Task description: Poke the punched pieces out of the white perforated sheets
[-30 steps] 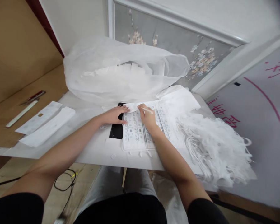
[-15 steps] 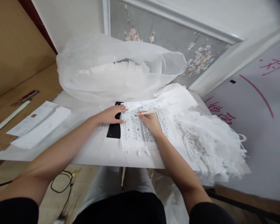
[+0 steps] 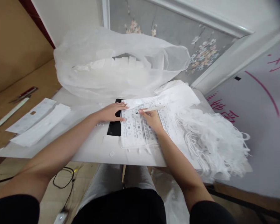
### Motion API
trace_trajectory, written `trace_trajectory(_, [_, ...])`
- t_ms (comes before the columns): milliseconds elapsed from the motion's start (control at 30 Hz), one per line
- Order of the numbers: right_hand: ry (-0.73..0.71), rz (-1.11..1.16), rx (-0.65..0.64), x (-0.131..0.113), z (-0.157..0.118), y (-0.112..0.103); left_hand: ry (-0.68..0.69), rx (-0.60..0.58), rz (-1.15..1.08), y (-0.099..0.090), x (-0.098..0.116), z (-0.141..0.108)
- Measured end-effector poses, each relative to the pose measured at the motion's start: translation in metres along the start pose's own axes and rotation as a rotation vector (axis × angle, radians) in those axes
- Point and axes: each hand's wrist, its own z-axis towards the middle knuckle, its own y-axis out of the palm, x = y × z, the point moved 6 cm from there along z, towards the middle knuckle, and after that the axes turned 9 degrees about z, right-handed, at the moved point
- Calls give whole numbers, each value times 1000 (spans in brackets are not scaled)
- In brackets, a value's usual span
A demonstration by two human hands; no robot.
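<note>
A white sheet (image 3: 133, 141) printed with rows of small grey circles and curves lies on the table, its left part over a black flat piece (image 3: 114, 129). My left hand (image 3: 113, 112) rests on the sheet's upper left edge, fingers spread, holding nothing. In my right hand (image 3: 151, 118) is a slim white pen-shaped tool (image 3: 155, 108), slanted, its dark tip at the sheet left of the fingers. Whether that tip is a blade or a nib I cannot tell. Crumpled white material (image 3: 182, 95) covers the sheet's upper right.
Behind the sheet sits a large translucent plastic bag (image 3: 88, 81) with white pieces inside. A heap of white strips (image 3: 217, 143) lies right. On the left are cut white sheets (image 3: 40, 126), a ruler-like strip (image 3: 12, 111) and a red-handled tool (image 3: 25, 94). A whiteboard (image 3: 254, 149) stands at right.
My right hand has shifted slightly up and right, and the white tool now lies at a somewhat steeper slant. My left hand stays on the sheet's edge. The view has tilted a little.
</note>
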Motion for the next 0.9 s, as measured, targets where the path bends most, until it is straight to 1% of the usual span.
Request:
trace_trajectory(233, [-7, 5, -6, 1, 0, 0, 10, 3, -12, 0, 0, 0])
trace_trajectory(400, [-23, 14, -6, -3, -1, 1, 6, 0, -7, -1, 1, -1])
trace_trajectory(600, [-59, -79, -29, -5, 0, 3, 0, 4, -19, 0, 1, 0])
trace_trajectory(700, [-108, -140, -76, -4, 2, 4, -1, -9, -10, 0, 0, 0])
trace_trajectory(800, [-195, -217, -137, -7, 3, 6, 0, -10, -3, 1, -1, 0])
trace_trajectory(900, [-300, -322, -239, -14, 3, 14, 3, -2, 5, 2, -2, 0])
